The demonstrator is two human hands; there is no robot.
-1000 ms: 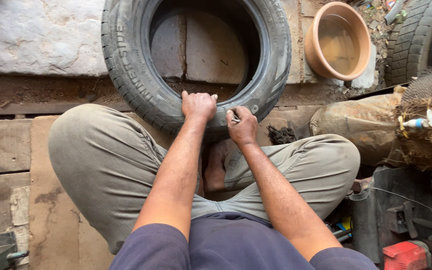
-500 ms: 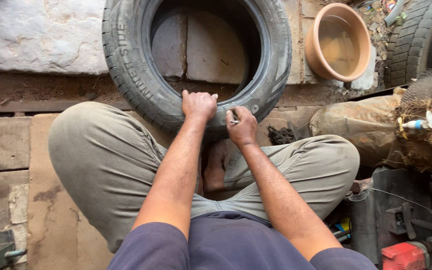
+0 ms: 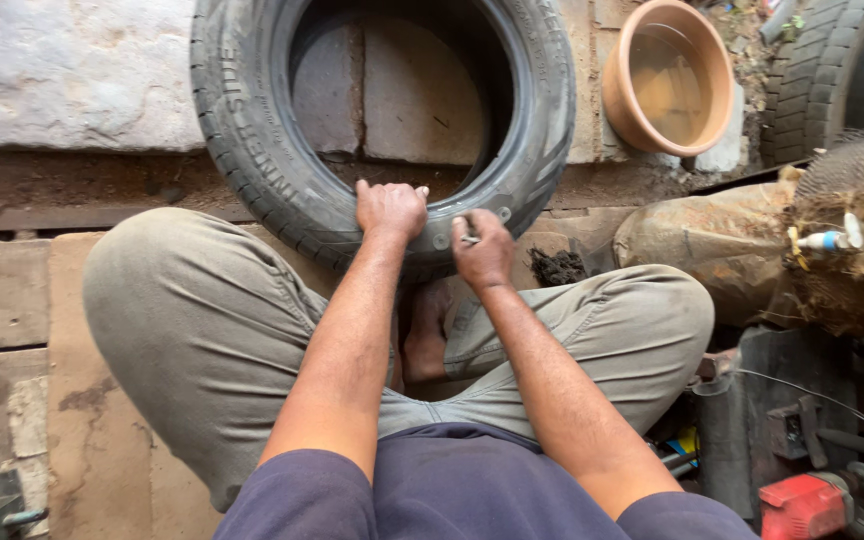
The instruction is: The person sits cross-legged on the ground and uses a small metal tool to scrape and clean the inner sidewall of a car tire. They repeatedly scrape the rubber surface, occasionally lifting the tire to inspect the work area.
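Here, a black car tyre [image 3: 252, 150] is seen lying on the floor just beyond the crossed legs of a seated person in khaki trousers [image 3: 202, 330]. The left hand [image 3: 389, 210] is laid flat on the near sidewall of the tyre, its fingers curled over the inner bead. Just to its right, the right hand [image 3: 483, 250] is closed in a pinch on a small metal tool [image 3: 469, 238], whose tip is pressed against the same sidewall; what kind of tool it is cannot be told. The two hands are set close beside each other, not touching. A bare foot [image 3: 427, 335] is tucked under the near edge of the tyre. Farther off to the right, a terracotta bowl [image 3: 617, 95] holding cloudy water is propped on the stone paving, with a second tyre [image 3: 832, 70] at the far right corner. At the near right, a red tool [image 3: 802, 505] is lying among dark metal parts.
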